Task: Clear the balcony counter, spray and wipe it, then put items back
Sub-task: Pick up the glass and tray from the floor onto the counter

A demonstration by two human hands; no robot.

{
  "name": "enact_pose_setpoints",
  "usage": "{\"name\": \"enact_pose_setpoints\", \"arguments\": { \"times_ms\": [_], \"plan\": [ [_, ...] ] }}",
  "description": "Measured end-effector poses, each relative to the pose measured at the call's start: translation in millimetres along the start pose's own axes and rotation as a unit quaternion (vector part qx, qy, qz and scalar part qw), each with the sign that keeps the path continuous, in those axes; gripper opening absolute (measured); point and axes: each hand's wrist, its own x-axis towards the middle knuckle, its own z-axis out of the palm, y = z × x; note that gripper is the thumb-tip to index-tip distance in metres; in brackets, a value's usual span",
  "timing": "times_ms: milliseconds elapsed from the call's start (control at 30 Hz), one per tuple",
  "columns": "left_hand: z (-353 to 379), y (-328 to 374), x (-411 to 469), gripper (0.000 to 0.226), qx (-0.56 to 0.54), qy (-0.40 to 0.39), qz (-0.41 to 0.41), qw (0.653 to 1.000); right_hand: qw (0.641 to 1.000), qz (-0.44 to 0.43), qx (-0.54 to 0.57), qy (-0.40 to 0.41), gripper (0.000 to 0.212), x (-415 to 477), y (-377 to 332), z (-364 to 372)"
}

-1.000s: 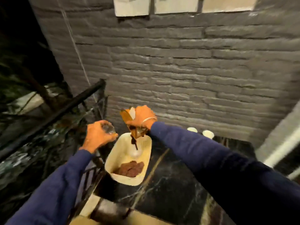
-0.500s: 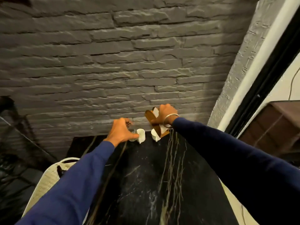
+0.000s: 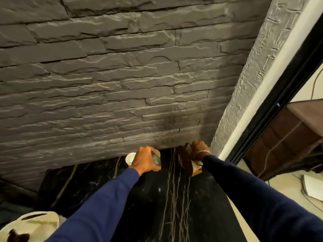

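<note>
We are recording the black marble worktop [image 3: 174, 203] as running from beneath both blue sleeves up to the stone wall [image 3: 122, 84]. The left hand [image 3: 145, 160] is gripping a clear glass [image 3: 156, 160], with its fingers [image 3: 148, 152] curling round the top. The glass is sitting at the worktop's far end; we cannot tell whether its base is touching. Just left of those fingers, a white cup [image 3: 130, 158] is standing on the worktop against the wall.

The right hand [image 3: 201, 149], which is wearing a thin bangle [image 3: 202, 152], is gripping the top of a brown item [image 3: 184, 160] that is hanging below its fingers over the worktop. We cannot identify the item.

Well behind the left fingers, a cream basket [image 3: 31, 224] is showing at the lower left. Right of the right fingers, a black door frame [image 3: 279, 95] is rising.
</note>
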Motion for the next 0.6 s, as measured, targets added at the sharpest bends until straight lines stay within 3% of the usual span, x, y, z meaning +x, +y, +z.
{"name": "enact_pose_setpoints", "arguments": {
  "times_ms": [133,233,433,600],
  "plan": [
    [25.2,24.7,36.9,0.063,-0.005,-0.022,0.048,0.999,0.998,0.018,0.06,0.019,0.049,29.5,27.4,20.5],
    [44.7,38.0,62.5,0.065,-0.003,-0.035,0.055,0.998,0.998,0.017,0.05,0.022,0.041,33.7,35.5,20.9],
    [78.6,43.5,95.8,0.069,0.023,-0.022,0.016,0.999,0.999,0.021,0.025,0.018,0.038,51.5,45.9,18.2],
    [94.0,38.3,107.1,0.07,0.036,-0.032,-0.015,0.999,1.0,0.016,0.005,0.027,0.05,62.8,46.8,30.6]
  ]
}}
